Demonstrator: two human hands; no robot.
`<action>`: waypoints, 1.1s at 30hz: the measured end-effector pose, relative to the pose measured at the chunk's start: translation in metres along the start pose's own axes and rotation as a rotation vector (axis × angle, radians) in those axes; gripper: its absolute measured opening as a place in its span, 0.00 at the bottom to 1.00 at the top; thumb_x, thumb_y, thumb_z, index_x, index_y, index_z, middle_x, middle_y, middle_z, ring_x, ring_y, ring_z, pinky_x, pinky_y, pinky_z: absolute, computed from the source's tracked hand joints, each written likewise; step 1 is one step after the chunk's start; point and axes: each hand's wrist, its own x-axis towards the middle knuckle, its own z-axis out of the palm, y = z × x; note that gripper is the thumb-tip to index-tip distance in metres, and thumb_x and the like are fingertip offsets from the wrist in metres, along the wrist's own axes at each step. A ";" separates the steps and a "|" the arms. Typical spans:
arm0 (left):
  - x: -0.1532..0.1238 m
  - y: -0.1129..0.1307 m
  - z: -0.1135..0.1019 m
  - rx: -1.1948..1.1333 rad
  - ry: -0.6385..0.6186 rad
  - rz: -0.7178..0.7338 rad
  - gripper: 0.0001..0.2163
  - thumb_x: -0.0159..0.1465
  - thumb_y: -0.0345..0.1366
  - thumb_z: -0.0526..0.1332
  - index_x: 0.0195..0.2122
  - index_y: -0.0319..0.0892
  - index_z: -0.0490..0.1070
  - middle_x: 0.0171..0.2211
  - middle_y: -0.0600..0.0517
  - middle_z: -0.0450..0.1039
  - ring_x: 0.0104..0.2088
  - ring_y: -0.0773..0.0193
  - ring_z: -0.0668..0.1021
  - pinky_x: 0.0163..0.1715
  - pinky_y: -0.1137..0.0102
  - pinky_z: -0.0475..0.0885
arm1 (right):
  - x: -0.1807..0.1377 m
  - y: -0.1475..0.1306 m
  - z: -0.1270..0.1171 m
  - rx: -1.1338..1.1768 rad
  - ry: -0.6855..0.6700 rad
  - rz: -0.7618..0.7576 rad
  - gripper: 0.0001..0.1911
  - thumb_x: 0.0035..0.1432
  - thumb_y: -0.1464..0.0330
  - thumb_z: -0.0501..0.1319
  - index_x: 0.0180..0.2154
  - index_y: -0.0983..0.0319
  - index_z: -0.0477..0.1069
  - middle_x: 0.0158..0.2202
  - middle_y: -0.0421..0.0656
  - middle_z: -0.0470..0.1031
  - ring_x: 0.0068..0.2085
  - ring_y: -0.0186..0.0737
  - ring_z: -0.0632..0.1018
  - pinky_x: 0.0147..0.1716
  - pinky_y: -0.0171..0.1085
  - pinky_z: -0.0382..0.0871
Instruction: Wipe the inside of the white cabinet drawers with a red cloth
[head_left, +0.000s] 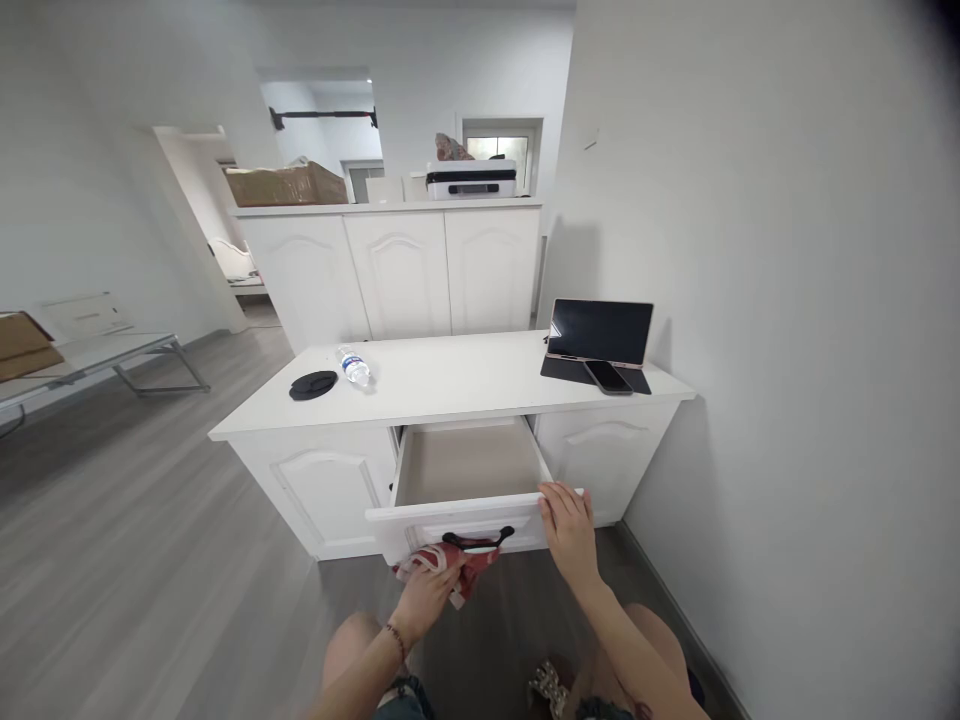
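Observation:
A white desk (450, 385) stands in front of me with its middle drawer (465, 465) pulled out and showing nothing inside. My right hand (568, 525) rests on the right end of the drawer's front edge, fingers curled over it. My left hand (427, 595) is closed on a red and white cloth (457, 565), held just below the drawer's black handle (478, 542).
On the desk lie a black round lid (313, 384), a lying water bottle (353, 366), a propped tablet (600, 333) and a phone (608, 377). A wall runs along the right. White cabinets (390, 265) stand behind, a low bench (90, 360) at left.

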 end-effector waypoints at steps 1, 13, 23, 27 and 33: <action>-0.006 -0.006 0.002 0.014 0.000 -0.002 0.28 0.60 0.20 0.46 0.62 0.42 0.57 0.62 0.44 0.60 0.55 0.56 0.71 0.48 0.58 0.68 | 0.001 -0.001 0.000 0.002 0.002 0.004 0.17 0.66 0.63 0.47 0.47 0.61 0.70 0.47 0.46 0.76 0.53 0.45 0.70 0.59 0.51 0.47; -0.061 -0.057 -0.030 0.149 0.357 -0.053 0.23 0.56 0.21 0.48 0.49 0.43 0.72 0.58 0.53 0.67 0.58 0.63 0.67 0.54 0.67 0.61 | 0.000 0.004 -0.001 0.046 0.015 0.006 0.17 0.66 0.61 0.47 0.47 0.60 0.68 0.48 0.47 0.75 0.52 0.44 0.72 0.58 0.50 0.51; -0.020 -0.004 -0.072 -0.023 0.544 -0.177 0.18 0.56 0.29 0.53 0.46 0.44 0.72 0.62 0.48 0.61 0.64 0.48 0.56 0.59 0.52 0.57 | 0.004 0.004 -0.008 0.098 -0.002 0.038 0.18 0.66 0.60 0.45 0.45 0.57 0.70 0.48 0.45 0.76 0.51 0.42 0.73 0.57 0.48 0.52; 0.010 0.029 -0.077 -0.087 0.548 -0.187 0.17 0.57 0.31 0.56 0.48 0.45 0.71 0.65 0.47 0.54 0.65 0.47 0.51 0.59 0.49 0.54 | 0.004 0.005 -0.007 0.109 -0.006 0.045 0.18 0.67 0.60 0.45 0.44 0.58 0.71 0.48 0.44 0.76 0.51 0.42 0.73 0.57 0.48 0.51; 0.041 0.062 -0.081 -0.135 0.516 -0.193 0.17 0.58 0.33 0.58 0.49 0.47 0.70 0.66 0.50 0.51 0.65 0.49 0.51 0.60 0.51 0.53 | 0.004 0.007 -0.008 0.113 -0.009 0.035 0.19 0.67 0.60 0.45 0.45 0.58 0.71 0.47 0.44 0.77 0.51 0.41 0.73 0.57 0.47 0.52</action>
